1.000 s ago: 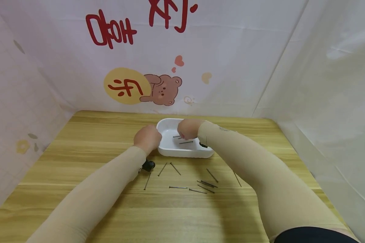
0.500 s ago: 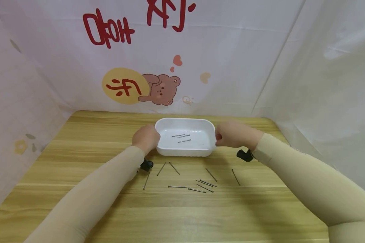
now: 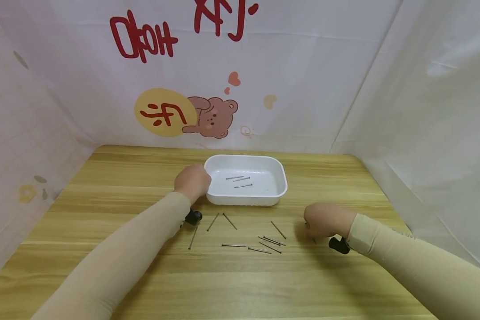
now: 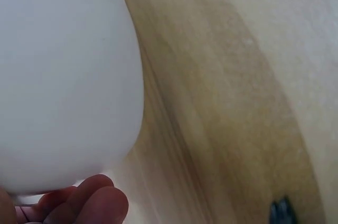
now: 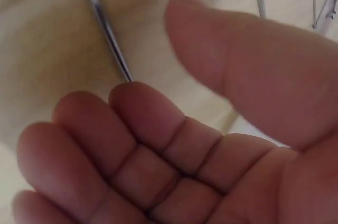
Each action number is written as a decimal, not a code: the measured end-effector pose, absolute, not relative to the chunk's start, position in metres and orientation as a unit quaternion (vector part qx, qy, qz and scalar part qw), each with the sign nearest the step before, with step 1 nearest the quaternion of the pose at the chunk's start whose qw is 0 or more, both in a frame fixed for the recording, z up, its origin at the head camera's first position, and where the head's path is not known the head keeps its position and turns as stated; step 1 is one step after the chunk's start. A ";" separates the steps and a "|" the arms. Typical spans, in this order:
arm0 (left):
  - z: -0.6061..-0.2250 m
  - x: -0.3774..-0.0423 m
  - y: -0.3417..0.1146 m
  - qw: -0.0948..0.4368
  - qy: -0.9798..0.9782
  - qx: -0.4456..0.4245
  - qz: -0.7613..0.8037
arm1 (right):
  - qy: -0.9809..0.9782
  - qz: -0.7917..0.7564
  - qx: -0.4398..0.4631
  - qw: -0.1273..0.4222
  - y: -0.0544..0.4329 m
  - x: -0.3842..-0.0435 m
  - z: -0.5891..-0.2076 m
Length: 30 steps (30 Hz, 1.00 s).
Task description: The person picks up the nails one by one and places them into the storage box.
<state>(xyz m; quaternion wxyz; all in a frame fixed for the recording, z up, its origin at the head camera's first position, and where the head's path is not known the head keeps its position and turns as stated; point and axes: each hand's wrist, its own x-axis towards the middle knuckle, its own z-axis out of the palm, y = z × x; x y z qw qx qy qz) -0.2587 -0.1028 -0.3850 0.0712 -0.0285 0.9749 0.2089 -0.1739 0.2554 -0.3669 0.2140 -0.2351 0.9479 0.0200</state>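
Observation:
A white rectangular tray with rounded corners holds several nails on its bottom. My left hand grips the tray's left end; in the left wrist view its fingertips curl at the tray's edge. To the right of the tray, my right hand is low over the table. Under it lies a single nail, partly hidden behind the fingers in the right wrist view. The thumb is apart from the bent fingers, with nothing between them.
Several loose nails are scattered on the wooden table in front of the tray. A small cluster of nails lies closer to the right hand. A printed cloth wall rises behind the table.
My right hand has come out of the tray, moved right past its end, then down toward the nail on the right. The left hand has stayed at the tray.

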 end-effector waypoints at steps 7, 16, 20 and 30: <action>-0.383 -0.259 -0.101 0.065 0.976 -0.021 0.207 | 0.941 0.011 -0.240 0.238 0.254 -0.175 -0.373; -0.384 -0.259 -0.100 0.068 0.976 -0.027 0.207 | 0.928 0.027 -0.264 0.262 0.253 -0.182 -0.377; -0.384 -0.259 -0.100 0.066 0.976 -0.028 0.205 | 0.928 0.022 -0.262 0.265 0.254 -0.184 -0.378; -0.383 -0.259 -0.100 0.069 0.977 -0.030 0.199 | 0.926 0.023 -0.271 0.264 0.254 -0.184 -0.379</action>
